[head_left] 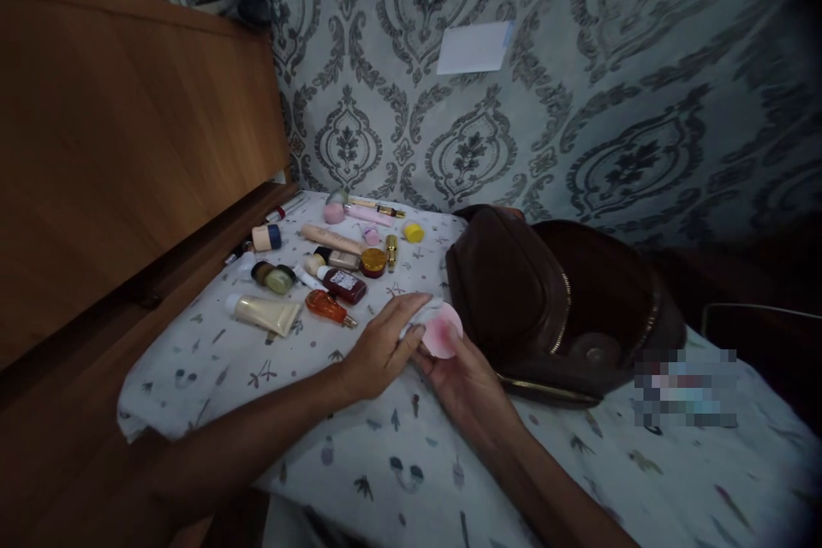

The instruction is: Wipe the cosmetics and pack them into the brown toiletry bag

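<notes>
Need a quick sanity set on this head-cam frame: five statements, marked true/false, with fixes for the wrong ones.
1. The right hand holds a round pink item. True.
2. The brown bag sits left of the yellow item. False: the bag is to its right.
3. The left hand has a whitish cloth-like piece at its fingers. True.
4. The cream-coloured tube stands upright on its cap. False: the tube lies on its side on the patterned sheet.
5. The orange bottle is nearer the left hand than the yellow item is. True.
</notes>
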### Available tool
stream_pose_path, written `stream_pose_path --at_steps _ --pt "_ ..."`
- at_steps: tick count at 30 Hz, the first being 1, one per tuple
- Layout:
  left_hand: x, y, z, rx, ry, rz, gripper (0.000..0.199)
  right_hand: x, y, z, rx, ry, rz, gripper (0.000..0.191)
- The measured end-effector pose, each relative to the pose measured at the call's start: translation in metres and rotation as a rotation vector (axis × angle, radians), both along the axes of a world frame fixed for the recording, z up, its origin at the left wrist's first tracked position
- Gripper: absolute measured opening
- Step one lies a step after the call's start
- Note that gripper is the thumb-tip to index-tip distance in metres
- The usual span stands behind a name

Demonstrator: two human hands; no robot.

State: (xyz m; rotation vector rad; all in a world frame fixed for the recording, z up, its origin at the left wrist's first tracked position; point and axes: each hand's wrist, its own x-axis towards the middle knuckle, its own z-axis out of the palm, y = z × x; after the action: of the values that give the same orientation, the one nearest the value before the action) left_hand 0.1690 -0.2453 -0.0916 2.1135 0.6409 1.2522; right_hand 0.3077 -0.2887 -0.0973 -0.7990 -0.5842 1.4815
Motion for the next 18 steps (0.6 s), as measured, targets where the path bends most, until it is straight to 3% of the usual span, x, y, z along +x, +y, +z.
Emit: stream_pose_path --at_steps 4,8,18 --pt "-0.0036 0.0045 0.0015 -0.035 -0.012 0.048 0.041 -0.0008 0.0007 -0.0054 -0.057 -0.051 0.016 0.041" --pt "-0.0056 0.006 0.0042 -0.033 -0.025 0.041 0.039 0.0004 -0.0001 -0.0047 0.007 -0.117 0.047 0.032" --pt "-0.0043 0.0029 0.0024 0.049 0.014 0.008 0.04 0.0065 0.0028 -0.0043 -0.06 0.019 0.031 0.028"
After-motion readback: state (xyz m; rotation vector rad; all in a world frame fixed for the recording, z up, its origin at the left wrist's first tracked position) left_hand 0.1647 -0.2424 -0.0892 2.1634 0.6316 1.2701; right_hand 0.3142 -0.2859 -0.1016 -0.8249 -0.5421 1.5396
